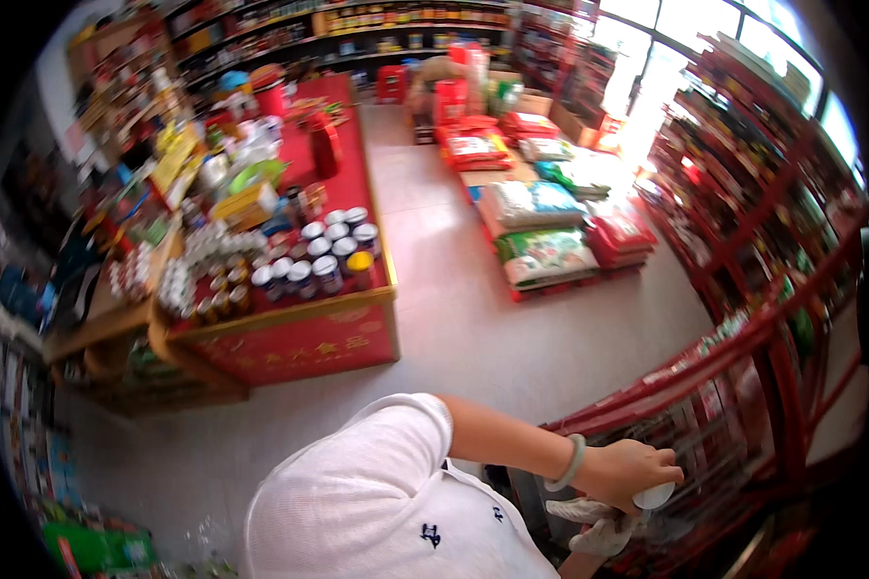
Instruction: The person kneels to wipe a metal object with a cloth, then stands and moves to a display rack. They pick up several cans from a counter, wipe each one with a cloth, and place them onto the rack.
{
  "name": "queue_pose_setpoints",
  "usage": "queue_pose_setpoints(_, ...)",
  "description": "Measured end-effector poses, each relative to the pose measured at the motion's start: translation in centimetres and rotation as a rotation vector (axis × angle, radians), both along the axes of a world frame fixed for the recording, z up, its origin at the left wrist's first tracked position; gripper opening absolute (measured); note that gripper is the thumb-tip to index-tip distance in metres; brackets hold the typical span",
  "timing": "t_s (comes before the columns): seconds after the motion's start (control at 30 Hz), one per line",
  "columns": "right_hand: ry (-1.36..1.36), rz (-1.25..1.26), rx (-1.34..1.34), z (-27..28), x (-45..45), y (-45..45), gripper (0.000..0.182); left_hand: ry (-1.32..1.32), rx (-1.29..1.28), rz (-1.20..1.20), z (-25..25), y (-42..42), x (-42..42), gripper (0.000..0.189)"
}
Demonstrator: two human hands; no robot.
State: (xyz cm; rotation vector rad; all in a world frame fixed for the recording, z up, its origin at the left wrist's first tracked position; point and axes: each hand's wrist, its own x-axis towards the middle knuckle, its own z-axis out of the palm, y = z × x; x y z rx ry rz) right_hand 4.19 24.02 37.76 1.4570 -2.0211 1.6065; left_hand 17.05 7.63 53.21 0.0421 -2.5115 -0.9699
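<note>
My left hand (619, 470), with a pale bangle on the wrist, reaches across to the right. Its fingers are closed around a small round white-topped container or lid (654, 496). Just below it is my right hand (599, 532), which wears a white glove; its fingers point left, and whether it grips anything is hidden. Both hands are beside a red metal shelf rack (695, 394), whose lower goods are dark and blurred.
A red-topped counter (304, 344) at left bears several white-lidded cans (326, 271), a yellow-lidded one (360, 264) and clutter. Sacks (550, 253) lie on a low red pallet across the floor (434, 347). Stocked shelves (413, 32) line the back and right.
</note>
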Motion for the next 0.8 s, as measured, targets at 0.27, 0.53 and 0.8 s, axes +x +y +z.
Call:
queue_pose_setpoints(0.27,0.042,0.165,0.042,3.2,0.7,-5.7,0.028,0.125,-0.059,0.211,3.5,-3.3,-4.4,0.073)
queue_pose_setpoints(0.53,0.115,0.269,0.050,4.6,1.5,-7.3,0.020,0.203,-0.301,0.337,1.7,-7.0,-13.7,0.083)
queue_pose_setpoints(0.8,0.185,0.163,0.036,5.5,-1.7,-3.4,0.013,0.055,-0.565,0.314,0.4,-11.9,-21.3,0.066)
